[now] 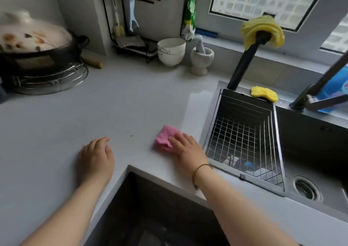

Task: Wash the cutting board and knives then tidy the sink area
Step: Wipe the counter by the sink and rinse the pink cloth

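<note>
A pink cloth (164, 137) lies on the grey countertop (120, 104) just left of the sink. My right hand (188, 148) presses flat on the cloth's near right part, fingers straight. My left hand (96, 159) rests palm-down on the bare counter to the left, fingers relaxed and holding nothing. The dark sink (316, 151) holds a wire drainer basket (244, 138) on its left side. No cutting board or knife is in view.
A yellow sponge (264, 93) sits on the sink's back ledge beside a black faucet (244, 61) draped with a yellow cloth. Stacked white bowls (171, 51), a mortar and pestle (201, 59) and a black rack (131, 27) line the back wall. A lidded pot (37, 46) stands far left.
</note>
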`<control>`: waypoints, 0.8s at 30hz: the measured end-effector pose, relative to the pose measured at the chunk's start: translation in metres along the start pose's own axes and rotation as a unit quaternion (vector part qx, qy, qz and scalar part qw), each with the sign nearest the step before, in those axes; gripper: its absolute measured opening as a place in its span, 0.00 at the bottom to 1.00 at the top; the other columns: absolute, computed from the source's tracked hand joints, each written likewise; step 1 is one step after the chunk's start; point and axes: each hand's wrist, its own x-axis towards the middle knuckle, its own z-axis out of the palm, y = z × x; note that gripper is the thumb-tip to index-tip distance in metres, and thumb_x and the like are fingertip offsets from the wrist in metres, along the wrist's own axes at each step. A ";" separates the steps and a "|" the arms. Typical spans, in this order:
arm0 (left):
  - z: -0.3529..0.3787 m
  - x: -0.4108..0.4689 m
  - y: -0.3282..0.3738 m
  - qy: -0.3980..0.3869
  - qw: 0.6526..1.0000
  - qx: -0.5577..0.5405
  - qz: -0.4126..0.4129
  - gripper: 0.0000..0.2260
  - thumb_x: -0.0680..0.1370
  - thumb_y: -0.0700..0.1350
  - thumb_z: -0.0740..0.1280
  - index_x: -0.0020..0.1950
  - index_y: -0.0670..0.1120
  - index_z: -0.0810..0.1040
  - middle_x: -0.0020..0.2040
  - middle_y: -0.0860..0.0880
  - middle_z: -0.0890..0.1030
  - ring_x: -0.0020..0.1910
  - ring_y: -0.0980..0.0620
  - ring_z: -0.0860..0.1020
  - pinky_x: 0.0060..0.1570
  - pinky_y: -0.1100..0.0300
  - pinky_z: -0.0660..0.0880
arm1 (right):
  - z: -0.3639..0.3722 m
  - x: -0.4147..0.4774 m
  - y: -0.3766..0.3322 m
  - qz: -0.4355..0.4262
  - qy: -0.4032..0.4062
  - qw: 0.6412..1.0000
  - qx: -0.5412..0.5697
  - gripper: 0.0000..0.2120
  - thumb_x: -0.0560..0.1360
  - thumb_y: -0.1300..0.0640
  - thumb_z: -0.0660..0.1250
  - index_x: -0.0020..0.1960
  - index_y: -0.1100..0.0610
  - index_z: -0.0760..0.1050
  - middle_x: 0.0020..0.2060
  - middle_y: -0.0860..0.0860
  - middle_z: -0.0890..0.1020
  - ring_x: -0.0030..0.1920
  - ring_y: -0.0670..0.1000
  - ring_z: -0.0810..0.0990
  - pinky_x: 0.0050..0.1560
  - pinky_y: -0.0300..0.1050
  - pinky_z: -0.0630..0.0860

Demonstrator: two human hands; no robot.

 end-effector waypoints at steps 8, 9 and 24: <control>0.007 0.011 -0.005 0.023 0.998 -0.047 -0.030 0.26 0.71 0.47 0.48 0.53 0.30 0.77 0.50 0.30 0.79 0.48 0.30 0.77 0.51 0.39 0.72 | 0.017 0.043 -0.070 -0.080 0.047 0.989 0.116 0.21 0.73 0.53 0.57 0.64 0.52 0.73 0.67 0.61 0.71 0.63 0.64 0.72 0.63 0.59 0.69; 0.007 0.012 -0.005 0.021 0.998 -0.052 -0.033 0.28 0.71 0.48 0.48 0.53 0.30 0.77 0.51 0.30 0.79 0.49 0.30 0.77 0.52 0.39 0.72 | 0.020 0.045 -0.085 -0.152 -0.003 0.985 0.080 0.22 0.76 0.52 0.56 0.69 0.48 0.66 0.73 0.57 0.61 0.71 0.61 0.62 0.70 0.56 0.58; 0.022 0.014 -0.009 0.057 0.996 0.070 0.000 0.20 0.71 0.45 0.54 0.44 0.36 0.82 0.44 0.37 0.83 0.50 0.43 0.75 0.62 0.49 0.62 | 0.001 0.112 0.071 0.069 0.030 0.996 0.042 0.23 0.69 0.63 0.63 0.64 0.53 0.73 0.66 0.56 0.72 0.60 0.59 0.75 0.59 0.47 0.73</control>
